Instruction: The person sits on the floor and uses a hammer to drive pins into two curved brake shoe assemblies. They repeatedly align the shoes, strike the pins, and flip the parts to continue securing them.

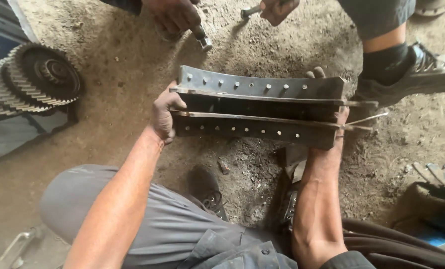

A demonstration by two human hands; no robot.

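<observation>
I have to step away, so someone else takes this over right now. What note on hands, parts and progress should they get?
Left hand grips the left end of the curved metal brake shoe; right hand grips its right end.
The shoe is held level above the dirt floor, its rivet studs in rows along both flanges.
A co-worker's hand holds a hammer just beyond it.
Gear cluster lies to the left.
Progress cannot be judged from this view.

Stacked gears (38, 79) left on dirt floor (118, 65); black shoe (421, 65), maybe sneaker, upper right.
</observation>
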